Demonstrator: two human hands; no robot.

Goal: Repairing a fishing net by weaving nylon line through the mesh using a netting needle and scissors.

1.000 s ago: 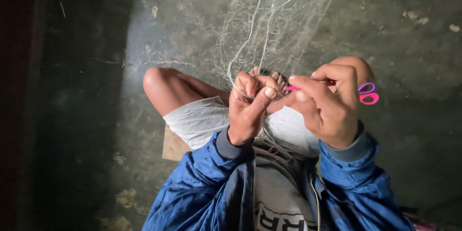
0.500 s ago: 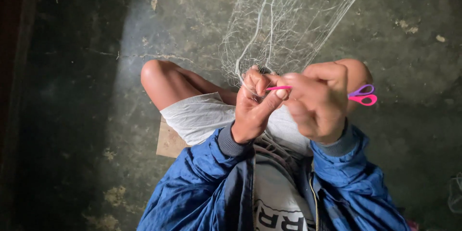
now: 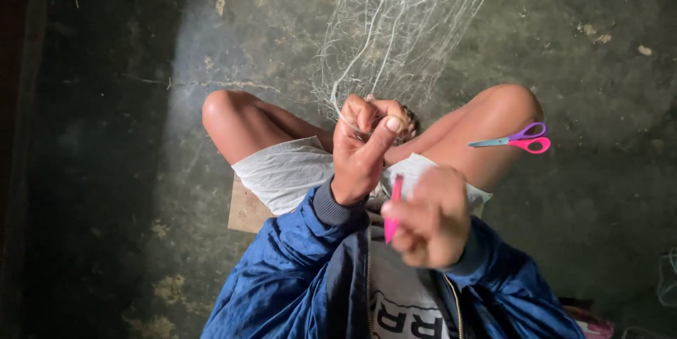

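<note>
The fishing net (image 3: 402, 35) was taken as the landmark. It hung in a pale, fine mesh over the concrete floor (image 3: 127, 134), narrowing downward to a gathered bunch. The left hand (image 3: 363, 148) was clenched on that bunch at the net's lower end, fingers curled tight around the strands and the thumb laid across the front, forearm raised upright from a blue jacket sleeve (image 3: 282, 275).

The right hand (image 3: 430, 222) was below the net's gathered end and just to the right of the left wrist, apart from the mesh. It was closed on a slim pink tool (image 3: 393, 208), held roughly upright; the hand was blurred, and what kind of tool it was could not be told.

A pair of scissors (image 3: 518, 140) with pink and purple handles rested on the right knee (image 3: 501, 110), to the right of the net's lower end, touched by neither hand.
</note>
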